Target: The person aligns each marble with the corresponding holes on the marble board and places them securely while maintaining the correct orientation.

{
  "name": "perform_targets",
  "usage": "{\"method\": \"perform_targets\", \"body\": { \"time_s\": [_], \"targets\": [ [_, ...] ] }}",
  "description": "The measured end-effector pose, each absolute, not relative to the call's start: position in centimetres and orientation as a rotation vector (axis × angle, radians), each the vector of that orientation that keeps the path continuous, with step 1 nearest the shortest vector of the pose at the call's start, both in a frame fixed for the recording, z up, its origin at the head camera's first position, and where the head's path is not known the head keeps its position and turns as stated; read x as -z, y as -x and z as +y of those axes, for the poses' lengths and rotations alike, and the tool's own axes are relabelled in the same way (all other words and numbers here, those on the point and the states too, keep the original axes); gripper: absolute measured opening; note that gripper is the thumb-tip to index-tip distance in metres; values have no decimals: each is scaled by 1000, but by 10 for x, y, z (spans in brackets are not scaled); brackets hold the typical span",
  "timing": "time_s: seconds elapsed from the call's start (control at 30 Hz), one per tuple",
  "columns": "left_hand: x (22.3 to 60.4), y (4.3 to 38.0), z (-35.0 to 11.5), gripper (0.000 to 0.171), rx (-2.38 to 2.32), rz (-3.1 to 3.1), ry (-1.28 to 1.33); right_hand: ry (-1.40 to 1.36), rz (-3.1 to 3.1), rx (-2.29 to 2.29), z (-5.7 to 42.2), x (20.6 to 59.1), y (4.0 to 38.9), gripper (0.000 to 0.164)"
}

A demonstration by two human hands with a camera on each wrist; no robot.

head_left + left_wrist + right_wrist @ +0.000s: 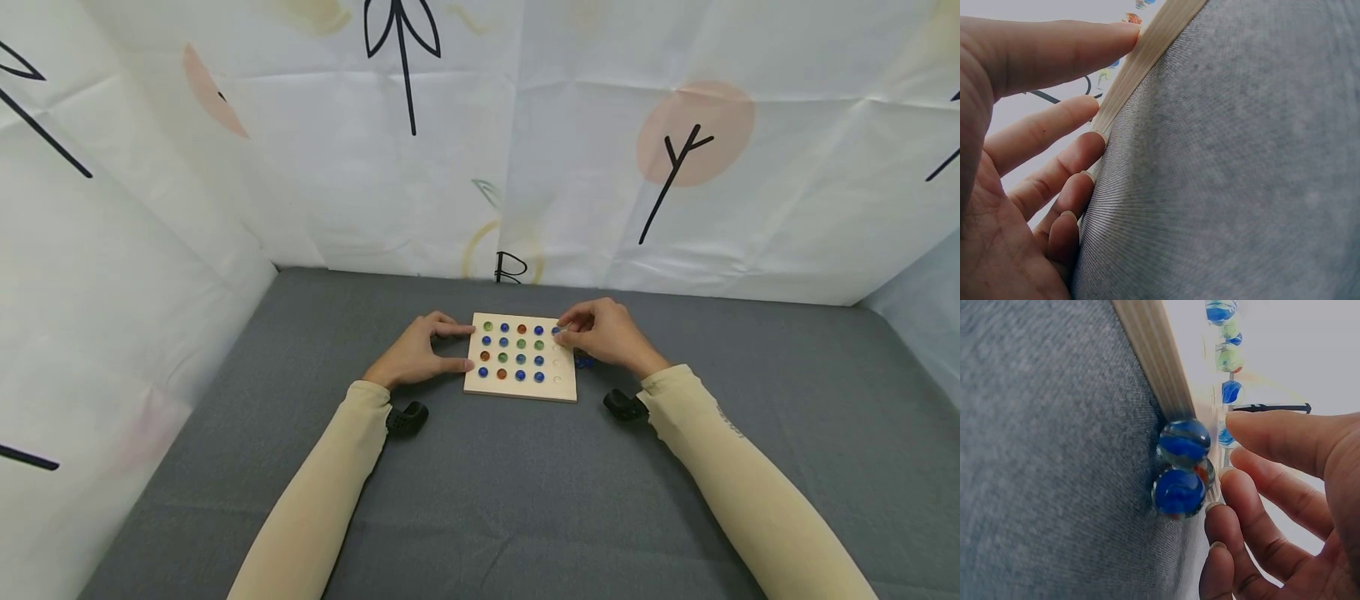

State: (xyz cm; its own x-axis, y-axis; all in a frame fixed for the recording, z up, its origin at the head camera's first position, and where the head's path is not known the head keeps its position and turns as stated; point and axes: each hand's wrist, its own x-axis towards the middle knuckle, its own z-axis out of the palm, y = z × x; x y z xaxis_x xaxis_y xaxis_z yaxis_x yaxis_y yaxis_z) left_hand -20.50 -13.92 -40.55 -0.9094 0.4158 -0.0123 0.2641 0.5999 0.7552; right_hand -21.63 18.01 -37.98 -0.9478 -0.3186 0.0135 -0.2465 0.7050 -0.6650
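Observation:
A pale wooden board point(529, 387) with rows of round hollows lies on the grey cloth, most hollows filled with blue, green and orange marbles. The left hand point(420, 350) touches the board's left edge with straight thumb and forefinger; its other fingertips lie along the wooden side point(1154, 47) in the left wrist view. At the far right corner, the right hand point(603, 333) pinches a blue marble point(1225, 437) between thumb and fingers, right over the top hollow of the last column. Below it, that column's hollows point(557, 379) hold no marbles.
Loose marbles point(1179, 490), mostly blue, lie on the cloth against the board's right edge, partly behind the right hand in the head view. Grey cloth point(480, 492) covers the table. A white printed curtain point(570, 183) hangs behind. Black devices point(625, 405) sit at both wrists.

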Motion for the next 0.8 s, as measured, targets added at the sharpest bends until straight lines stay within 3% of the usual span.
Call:
{"method": "perform_targets", "body": {
  "time_s": [0.8],
  "targets": [
    [407, 205, -141, 59, -1192, 2642, -562, 440, 2874, 1064, 205, 384, 190, 20]
  ]
}}
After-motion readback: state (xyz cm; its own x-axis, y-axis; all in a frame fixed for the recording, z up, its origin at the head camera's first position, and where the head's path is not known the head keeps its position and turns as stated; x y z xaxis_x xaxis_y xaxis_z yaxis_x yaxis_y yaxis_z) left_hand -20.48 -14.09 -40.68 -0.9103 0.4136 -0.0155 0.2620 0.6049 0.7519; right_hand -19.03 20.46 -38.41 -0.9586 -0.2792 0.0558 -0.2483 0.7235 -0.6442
